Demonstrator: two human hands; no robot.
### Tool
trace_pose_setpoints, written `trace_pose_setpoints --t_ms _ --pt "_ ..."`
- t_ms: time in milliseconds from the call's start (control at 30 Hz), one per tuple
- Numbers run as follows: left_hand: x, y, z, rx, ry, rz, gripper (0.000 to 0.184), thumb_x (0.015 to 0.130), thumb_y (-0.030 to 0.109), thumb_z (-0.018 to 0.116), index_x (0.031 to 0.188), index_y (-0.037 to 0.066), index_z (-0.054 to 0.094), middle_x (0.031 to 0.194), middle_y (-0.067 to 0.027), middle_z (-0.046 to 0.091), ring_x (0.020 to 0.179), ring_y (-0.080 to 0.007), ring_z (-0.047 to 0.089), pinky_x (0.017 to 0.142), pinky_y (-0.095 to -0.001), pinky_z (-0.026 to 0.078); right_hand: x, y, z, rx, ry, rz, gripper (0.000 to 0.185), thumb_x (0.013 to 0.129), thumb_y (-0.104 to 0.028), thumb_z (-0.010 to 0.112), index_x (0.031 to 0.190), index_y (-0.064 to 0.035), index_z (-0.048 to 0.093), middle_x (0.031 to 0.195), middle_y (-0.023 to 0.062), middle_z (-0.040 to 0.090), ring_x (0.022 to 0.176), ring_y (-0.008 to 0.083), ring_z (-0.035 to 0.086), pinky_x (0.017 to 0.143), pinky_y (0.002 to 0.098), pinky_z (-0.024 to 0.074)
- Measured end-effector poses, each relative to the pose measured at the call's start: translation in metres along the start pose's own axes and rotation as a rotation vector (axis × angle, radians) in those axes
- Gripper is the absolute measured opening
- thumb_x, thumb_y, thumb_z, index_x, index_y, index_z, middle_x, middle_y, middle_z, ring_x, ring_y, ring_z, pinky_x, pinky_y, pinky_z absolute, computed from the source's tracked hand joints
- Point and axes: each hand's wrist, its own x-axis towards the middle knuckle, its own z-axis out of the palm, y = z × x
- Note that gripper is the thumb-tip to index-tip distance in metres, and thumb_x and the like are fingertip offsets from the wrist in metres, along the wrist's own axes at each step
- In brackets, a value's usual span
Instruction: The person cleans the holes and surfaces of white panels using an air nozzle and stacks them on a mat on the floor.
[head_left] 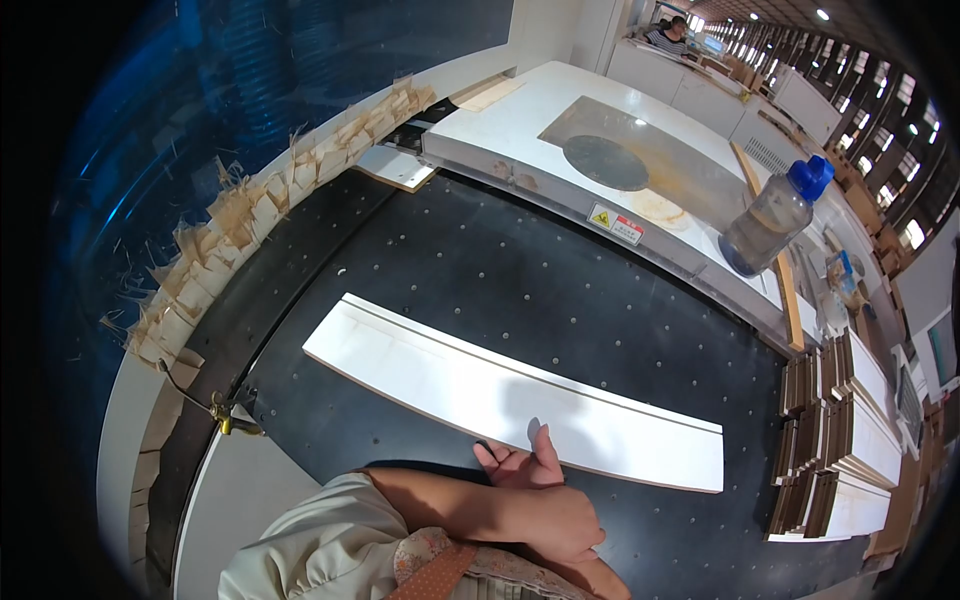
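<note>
A long white panel point(520, 395) with a groove along its far side lies on the black perforated machine bed point(600, 340). At the panel's near edge is my right hand point(525, 462), with thumb up and fingers apart. Its thumb overlaps the edge in view; whether it touches cannot be told. My left arm crosses over the right forearm. The left hand point(565, 522) is closed with its back towards me, over the right wrist and forearm; what its fingers hold, if anything, is hidden.
Stacked white panels point(850, 440) stand at the right. A bottle with a blue cap point(770, 215) is on the white machine top point(480, 115). Torn tape pieces point(240, 215) line the frame at left. A brass fitting point(228, 412) sits near the bed's left edge. A person point(668, 38) sits far back.
</note>
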Motion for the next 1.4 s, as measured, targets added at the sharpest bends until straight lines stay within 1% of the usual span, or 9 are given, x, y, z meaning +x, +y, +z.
trace_pose_setpoints --t_ms 133,333,533,600,833,1033,1100,1333,1400 --pt "0.0 0.001 -0.001 0.006 -0.017 -0.015 0.035 0.085 0.033 0.048 0.079 0.002 0.063 0.071 -0.0151 0.064 0.068 -0.0351 0.061 0.061 -0.0448 0.048 0.001 0.001 -0.007 0.049 -0.016 -0.001 0.045 0.089 -0.043 0.055 0.126 -0.02 0.045 0.124 0.0009 0.055 0.116 0.022 0.051 0.095 0.0426 0.0417" --pt "0.0 0.001 -0.001 -0.007 0.003 -0.02 0.035 0.084 0.033 0.049 0.079 0.003 0.064 0.071 -0.0154 0.064 0.069 -0.0353 0.062 0.062 -0.0453 0.048 0.001 -0.001 -0.002 0.005 -0.031 0.01 0.046 0.089 -0.047 0.051 0.126 -0.0212 0.046 0.126 0.0017 0.054 0.116 0.0228 0.052 0.096 0.0417 0.0424" --pt "-0.001 0.002 -0.004 -0.014 -0.014 -0.035 0.034 0.084 0.033 0.049 0.078 0.002 0.064 0.072 -0.0156 0.064 0.069 -0.0353 0.062 0.063 -0.0453 0.048 0.0 -0.001 0.005 0.017 -0.044 -0.019 0.049 0.09 -0.049 0.05 0.128 -0.0186 0.044 0.125 0.0024 0.055 0.116 0.0216 0.052 0.094 0.0399 0.0439" --pt "0.0 0.001 -0.002 -0.005 -0.004 -0.032 0.034 0.083 0.033 0.049 0.078 0.002 0.063 0.071 -0.0157 0.064 0.069 -0.0355 0.061 0.062 -0.0455 0.048 -0.001 -0.001 0.007 -0.016 0.026 -0.035 0.054 0.088 -0.053 0.05 0.126 -0.0148 0.046 0.125 0.0058 0.055 0.114 0.0243 0.053 0.095 0.0402 0.0433" --pt "0.0 0.002 -0.003 -0.006 0.003 -0.034 0.034 0.084 0.032 0.048 0.078 0.002 0.063 0.07 -0.0158 0.063 0.068 -0.0359 0.061 0.062 -0.0457 0.048 0.001 0.0 0.003 -0.046 -0.002 -0.059 0.051 0.089 -0.051 0.05 0.126 -0.0156 0.046 0.124 0.0051 0.055 0.115 0.0247 0.053 0.094 0.0408 0.0437" --pt "-0.001 0.002 -0.004 -0.025 0.01 -0.03 0.034 0.084 0.032 0.048 0.078 0.002 0.063 0.071 -0.0155 0.064 0.068 -0.0352 0.061 0.062 -0.0452 0.048 0.002 0.002 0.002 -0.044 0.026 -0.073 0.051 0.089 -0.05 0.05 0.124 -0.0138 0.047 0.122 0.0055 0.057 0.113 0.0246 0.054 0.094 0.0408 0.0442" --pt "-0.001 0.0 -0.002 -0.014 0.004 -0.023 0.034 0.084 0.032 0.048 0.078 0.002 0.063 0.071 -0.0154 0.064 0.068 -0.035 0.061 0.062 -0.0451 0.048 0.002 0.001 0.001 -0.047 0.015 -0.059 0.051 0.088 -0.05 0.052 0.127 -0.0178 0.045 0.12 0.0026 0.058 0.109 0.0215 0.056 0.092 0.0407 0.0453" --pt "0.0 0.0 -0.001 0.014 0.019 -0.02 0.034 0.083 0.032 0.049 0.076 0.002 0.063 0.07 -0.015 0.063 0.068 -0.0341 0.061 0.061 -0.0446 0.047 0.001 0.001 0.003 -0.01 0.007 -0.087 0.051 0.087 -0.05 0.053 0.126 -0.0173 0.046 0.119 0.0031 0.059 0.11 0.0212 0.056 0.093 0.041 0.0452" --pt "0.0 0.002 -0.004 0.06 0.013 -0.015 0.032 0.082 0.032 0.051 0.078 0.003 0.062 0.071 -0.0146 0.063 0.068 -0.0332 0.062 0.06 -0.0437 0.047 0.002 -0.002 0.002 -0.025 -0.008 -0.048 0.053 0.087 -0.05 0.053 0.127 -0.0169 0.045 0.119 0.0034 0.058 0.111 0.0221 0.055 0.093 0.0408 0.0451"
